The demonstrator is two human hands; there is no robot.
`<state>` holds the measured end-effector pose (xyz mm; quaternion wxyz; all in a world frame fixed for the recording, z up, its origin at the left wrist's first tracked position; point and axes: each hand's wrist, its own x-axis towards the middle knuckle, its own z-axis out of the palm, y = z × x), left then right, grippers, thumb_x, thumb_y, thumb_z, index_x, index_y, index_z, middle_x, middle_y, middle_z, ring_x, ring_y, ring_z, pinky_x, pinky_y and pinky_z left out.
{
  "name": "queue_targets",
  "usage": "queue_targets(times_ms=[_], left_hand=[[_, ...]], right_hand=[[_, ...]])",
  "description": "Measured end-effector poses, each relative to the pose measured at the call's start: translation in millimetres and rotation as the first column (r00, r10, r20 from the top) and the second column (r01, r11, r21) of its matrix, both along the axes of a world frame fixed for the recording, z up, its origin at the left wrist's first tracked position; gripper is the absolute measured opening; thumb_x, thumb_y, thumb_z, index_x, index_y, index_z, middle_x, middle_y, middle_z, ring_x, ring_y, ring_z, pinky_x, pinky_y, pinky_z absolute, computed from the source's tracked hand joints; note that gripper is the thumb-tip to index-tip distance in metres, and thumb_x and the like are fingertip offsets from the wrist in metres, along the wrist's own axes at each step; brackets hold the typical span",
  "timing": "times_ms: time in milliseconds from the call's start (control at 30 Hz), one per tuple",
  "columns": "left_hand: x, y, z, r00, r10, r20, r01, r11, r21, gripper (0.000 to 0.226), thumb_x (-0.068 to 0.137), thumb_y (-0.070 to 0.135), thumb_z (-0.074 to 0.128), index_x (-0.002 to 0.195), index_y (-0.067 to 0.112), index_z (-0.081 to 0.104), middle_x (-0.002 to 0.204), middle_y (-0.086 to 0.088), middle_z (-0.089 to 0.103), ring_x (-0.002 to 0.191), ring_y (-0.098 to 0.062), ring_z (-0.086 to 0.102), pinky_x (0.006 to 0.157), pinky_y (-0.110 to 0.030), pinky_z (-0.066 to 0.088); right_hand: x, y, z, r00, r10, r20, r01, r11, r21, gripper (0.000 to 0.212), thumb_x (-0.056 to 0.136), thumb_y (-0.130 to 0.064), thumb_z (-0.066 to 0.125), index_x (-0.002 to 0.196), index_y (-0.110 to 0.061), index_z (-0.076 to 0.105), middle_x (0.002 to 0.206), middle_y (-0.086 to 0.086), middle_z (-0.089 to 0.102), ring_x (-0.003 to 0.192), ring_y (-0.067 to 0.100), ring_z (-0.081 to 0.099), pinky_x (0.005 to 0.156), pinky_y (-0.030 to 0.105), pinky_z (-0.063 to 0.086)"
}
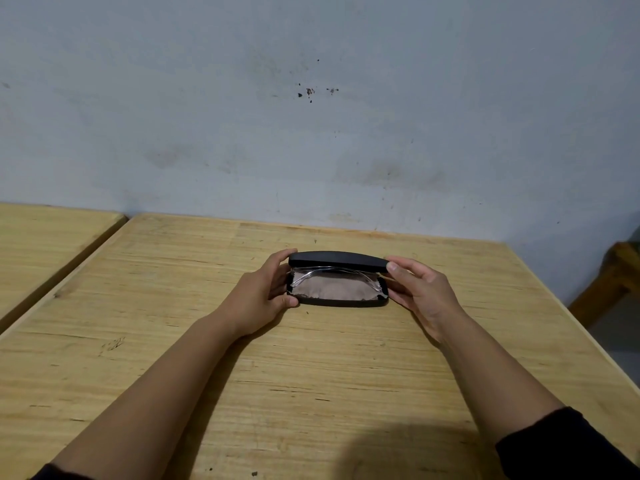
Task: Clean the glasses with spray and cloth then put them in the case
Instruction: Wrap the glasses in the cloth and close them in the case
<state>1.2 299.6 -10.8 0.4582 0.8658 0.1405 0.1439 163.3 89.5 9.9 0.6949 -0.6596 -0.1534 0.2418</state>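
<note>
A black glasses case (pixel 337 259) lies on the wooden table (pixel 311 375) with its lid partly raised. Inside it, clear-framed glasses (pixel 332 273) rest on a brownish cloth (pixel 334 289). My left hand (pixel 263 292) grips the case's left end, fingers on the lid and thumb at the base. At the right end, my right hand (pixel 420 289) holds the case with the thumb on the lid's corner. No spray bottle is in view.
A second wooden table (pixel 41 244) stands at the left across a narrow gap. A stained pale wall (pixel 311 116) rises right behind the table. A wooden stool or bench (pixel 613 282) sits low at the right, beyond the table's edge.
</note>
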Motion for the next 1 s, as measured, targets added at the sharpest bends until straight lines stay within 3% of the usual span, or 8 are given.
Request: queue_targets(times_ms=[133, 233, 367, 467, 567, 667, 833, 1000], left_hand=[[0, 0, -1, 1.0, 0.003, 0.013, -0.003, 0.999, -0.036, 0.081, 0.08, -0.001, 0.066, 0.141, 0.032, 0.025, 0.142, -0.002, 0.044, 0.124, -0.005, 0.044, 0.092, -0.003, 0.034], [0, 0, -2, 1.0, 0.005, 0.028, -0.004, 0.999, -0.05, 0.077, 0.08, -0.004, 0.065, 0.139, 0.028, 0.028, 0.142, -0.003, 0.044, 0.119, -0.002, 0.045, 0.087, 0.001, 0.036], [0, -1, -1, 0.999, 0.027, 0.019, -0.027, 1.0, 0.003, 0.071, 0.079, 0.001, 0.067, 0.135, 0.03, 0.034, 0.138, -0.001, 0.048, 0.116, -0.005, 0.05, 0.091, -0.007, 0.039], [-1, -2, 0, 0.999, 0.029, -0.018, -0.028, 0.997, 0.065, 0.066, 0.08, 0.004, 0.067, 0.134, 0.031, 0.039, 0.132, 0.003, 0.053, 0.117, -0.01, 0.053, 0.101, -0.022, 0.04], [-1, -3, 1, 0.999, 0.026, -0.039, -0.022, 0.996, 0.089, 0.067, 0.08, 0.005, 0.067, 0.135, 0.03, 0.039, 0.131, 0.003, 0.053, 0.116, -0.009, 0.053, 0.104, -0.027, 0.04], [-1, -3, 2, 0.999, 0.03, -0.043, -0.026, 0.996, 0.091, 0.068, 0.08, 0.005, 0.067, 0.137, 0.028, 0.038, 0.131, 0.003, 0.053, 0.116, -0.008, 0.052, 0.104, -0.026, 0.04], [-3, -5, 3, 0.999, 0.028, -0.038, -0.026, 0.997, 0.069, 0.069, 0.078, 0.01, 0.071, 0.136, 0.027, 0.039, 0.13, 0.005, 0.053, 0.115, -0.004, 0.051, 0.098, -0.016, 0.038], [-3, -11, 4, 0.995, 0.095, -0.018, -0.093, 0.992, 0.08, 0.068, 0.077, 0.018, 0.072, 0.137, 0.026, 0.041, 0.132, 0.003, 0.054, 0.114, -0.005, 0.051, 0.097, -0.014, 0.036]], right_hand=[[1, -1, 0, 1.0, 0.03, 0.002, -0.03, 1.0, 0.003, 0.021, 0.087, -0.015, 0.065, 0.108, -0.016, 0.068, 0.104, 0.004, 0.072, 0.097, 0.014, 0.068, 0.084, 0.024, 0.056], [1, -4, -1, 0.999, 0.052, 0.017, -0.052, 0.999, -0.01, 0.023, 0.088, -0.012, 0.063, 0.11, -0.014, 0.067, 0.104, 0.006, 0.071, 0.098, 0.016, 0.068, 0.087, 0.027, 0.055], [-1, -8, -4, 0.997, 0.062, 0.053, -0.059, 0.997, -0.053, 0.023, 0.087, -0.009, 0.064, 0.11, -0.014, 0.068, 0.109, 0.009, 0.07, 0.103, 0.02, 0.065, 0.094, 0.033, 0.051], [-5, -10, -3, 0.982, 0.077, 0.17, -0.05, 0.986, -0.159, 0.022, 0.087, -0.012, 0.063, 0.108, -0.016, 0.068, 0.106, 0.0, 0.069, 0.101, 0.012, 0.064, 0.089, 0.026, 0.052], [-8, -10, -2, 0.971, 0.088, 0.224, -0.045, 0.98, -0.192, 0.022, 0.087, -0.011, 0.063, 0.107, -0.019, 0.068, 0.1, -0.008, 0.068, 0.095, 0.004, 0.063, 0.077, 0.016, 0.053], [-8, -10, -2, 0.967, 0.091, 0.238, -0.041, 0.977, -0.21, 0.024, 0.086, -0.011, 0.064, 0.109, -0.018, 0.067, 0.101, -0.009, 0.068, 0.094, 0.002, 0.062, 0.072, 0.012, 0.052], [-10, -11, -3, 0.955, 0.106, 0.277, -0.039, 0.971, -0.237, 0.027, 0.085, -0.013, 0.067, 0.111, -0.02, 0.067, 0.11, -0.004, 0.068, 0.098, 0.002, 0.061, 0.077, 0.014, 0.05], [-17, -17, -6, 0.935, 0.182, 0.305, -0.085, 0.949, -0.305, 0.059, 0.075, -0.011, 0.077, 0.129, -0.019, 0.056, 0.125, -0.007, 0.057, 0.114, 0.006, 0.055, 0.082, 0.007, 0.047]])
